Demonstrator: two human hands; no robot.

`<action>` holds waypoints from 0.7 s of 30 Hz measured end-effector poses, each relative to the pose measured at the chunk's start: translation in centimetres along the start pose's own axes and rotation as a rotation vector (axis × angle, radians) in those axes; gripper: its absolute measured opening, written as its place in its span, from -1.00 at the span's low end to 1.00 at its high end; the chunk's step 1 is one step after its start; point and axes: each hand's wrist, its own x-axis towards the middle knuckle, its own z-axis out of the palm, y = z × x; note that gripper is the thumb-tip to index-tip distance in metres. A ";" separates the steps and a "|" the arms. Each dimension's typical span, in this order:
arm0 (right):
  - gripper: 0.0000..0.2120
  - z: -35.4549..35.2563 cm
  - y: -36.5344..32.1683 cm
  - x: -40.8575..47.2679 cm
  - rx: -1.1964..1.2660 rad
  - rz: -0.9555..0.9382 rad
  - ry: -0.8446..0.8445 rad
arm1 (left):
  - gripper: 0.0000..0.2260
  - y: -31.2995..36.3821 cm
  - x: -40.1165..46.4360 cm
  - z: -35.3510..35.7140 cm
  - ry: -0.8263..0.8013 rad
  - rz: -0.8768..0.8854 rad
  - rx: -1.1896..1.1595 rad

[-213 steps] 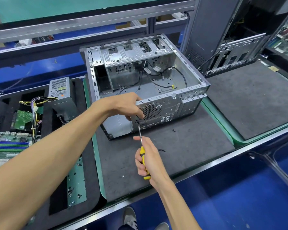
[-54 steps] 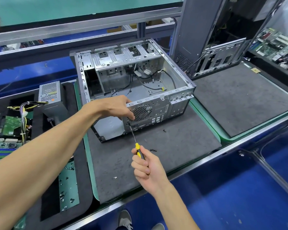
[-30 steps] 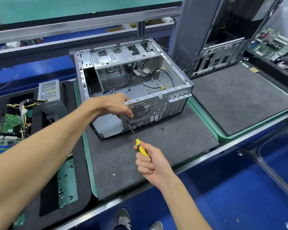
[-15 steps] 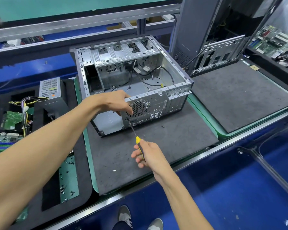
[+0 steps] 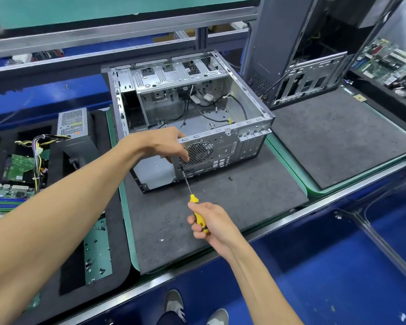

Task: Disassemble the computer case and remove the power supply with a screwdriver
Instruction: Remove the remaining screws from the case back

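An open silver computer case (image 5: 242,109) lies on its side on a grey mat (image 5: 232,202), rear panel toward me, loose black cables inside. My left hand (image 5: 159,144) grips the top edge of the rear panel beside the round fan grille (image 5: 201,151), fingers curled over the metal. My right hand (image 5: 209,222) holds the yellow handle of a screwdriver (image 5: 198,215); its shaft points up-left and the tip meets the rear panel just below my left fingers. A grey power supply (image 5: 74,131) with yellow and black wires stands outside the case, to its left.
A small black screw (image 5: 230,178) lies on the mat in front of the case. Left of the mat are circuit boards (image 5: 17,167) and a green tray (image 5: 96,252) with several screws. Another open case (image 5: 298,66) stands upright at back right behind a second grey mat (image 5: 338,137).
My right hand has closed more firmly round the screwdriver handle, which stays on the rear panel. My left hand keeps its hold on the panel's edge.
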 end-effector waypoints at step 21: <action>-0.90 -0.8 2.6 1.2 0.137 -0.012 0.050 | -0.82 0.3 -0.2 0.0 0.019 0.007 0.006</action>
